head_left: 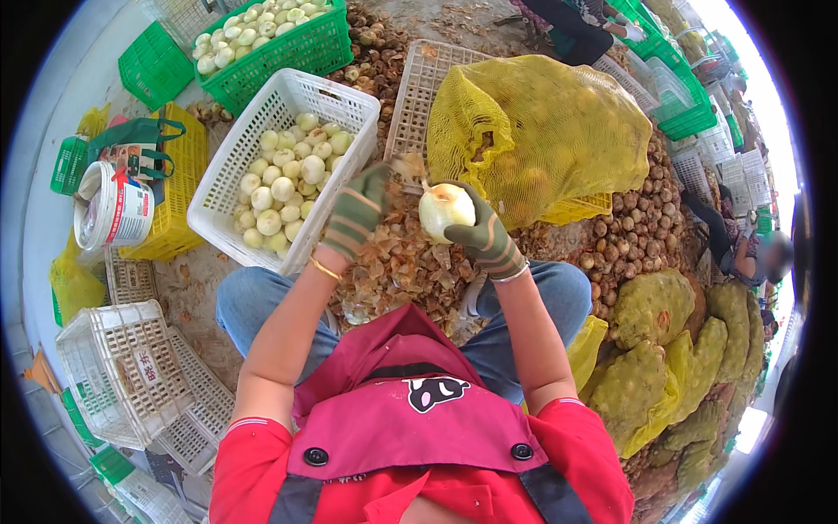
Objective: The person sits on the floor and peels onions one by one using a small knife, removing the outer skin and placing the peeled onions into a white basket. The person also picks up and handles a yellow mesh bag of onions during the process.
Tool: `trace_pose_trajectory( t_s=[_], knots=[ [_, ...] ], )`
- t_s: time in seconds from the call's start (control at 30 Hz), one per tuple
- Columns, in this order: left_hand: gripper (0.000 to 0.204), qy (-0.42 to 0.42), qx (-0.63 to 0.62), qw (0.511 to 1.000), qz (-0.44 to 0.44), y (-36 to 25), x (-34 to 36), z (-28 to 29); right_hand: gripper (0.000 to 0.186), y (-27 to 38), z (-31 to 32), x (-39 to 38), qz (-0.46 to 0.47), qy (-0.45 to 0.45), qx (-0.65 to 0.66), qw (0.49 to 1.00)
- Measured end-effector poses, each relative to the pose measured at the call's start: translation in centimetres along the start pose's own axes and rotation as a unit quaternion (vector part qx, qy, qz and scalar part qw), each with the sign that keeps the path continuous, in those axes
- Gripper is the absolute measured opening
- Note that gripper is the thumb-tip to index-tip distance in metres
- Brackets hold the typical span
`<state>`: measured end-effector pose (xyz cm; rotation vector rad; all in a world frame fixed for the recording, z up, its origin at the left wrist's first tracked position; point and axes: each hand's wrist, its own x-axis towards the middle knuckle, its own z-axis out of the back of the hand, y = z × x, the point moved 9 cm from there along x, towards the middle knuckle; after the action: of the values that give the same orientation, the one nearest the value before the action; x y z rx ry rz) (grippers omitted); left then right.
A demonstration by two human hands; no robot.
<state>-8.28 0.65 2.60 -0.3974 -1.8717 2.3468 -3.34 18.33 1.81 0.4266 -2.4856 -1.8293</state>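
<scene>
Many peels (393, 271) beneath held onion (445, 215).

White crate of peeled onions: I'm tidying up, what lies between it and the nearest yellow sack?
Head view: a pale crate; lower down, the left hand and onion skins.

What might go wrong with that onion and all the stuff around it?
The smooth onion might slip from the right hand and drop. The loose skins heaped between the legs could be slippery underfoot. The bulging yellow net bag could perhaps tip off the yellow crate under it.
</scene>
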Motion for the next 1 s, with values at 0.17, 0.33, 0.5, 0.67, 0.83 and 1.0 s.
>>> trace_pose_trajectory(
  t_s=[0.17,0.33,0.5,0.67,0.83,1.0],
  knots=[
    [0.039,-0.019,0.228,0.955,-0.188,-0.7,0.0,0.8,0.075,1.4,2.1,0.0,0.023,-0.046,-0.128,0.99],
    [0.051,0.056,0.213,0.95,-0.221,-6.4,-3.9,-2.5,0.066,-0.4,2.8,0.4,-0.026,-0.053,-0.101,0.993],
    [0.043,0.057,0.291,0.928,-0.227,-6.2,-3.6,-3.4,0.065,-0.3,2.6,0.3,-0.055,-0.062,-0.131,0.988],
    [0.034,0.017,0.2,0.964,-0.178,-4.1,-2.2,-1.8,0.067,1.0,1.1,0.0,-0.023,-0.037,-0.16,0.986],
    [0.048,0.046,0.199,0.953,-0.224,-5.5,-3.2,-2.1,0.063,0.3,2.5,0.5,-0.016,-0.059,-0.1,0.993],
    [0.041,0.076,0.275,0.942,-0.178,-5.7,-3.4,-3.4,0.059,0.1,2.1,0.2,-0.032,-0.07,-0.155,0.985]
  ],
)
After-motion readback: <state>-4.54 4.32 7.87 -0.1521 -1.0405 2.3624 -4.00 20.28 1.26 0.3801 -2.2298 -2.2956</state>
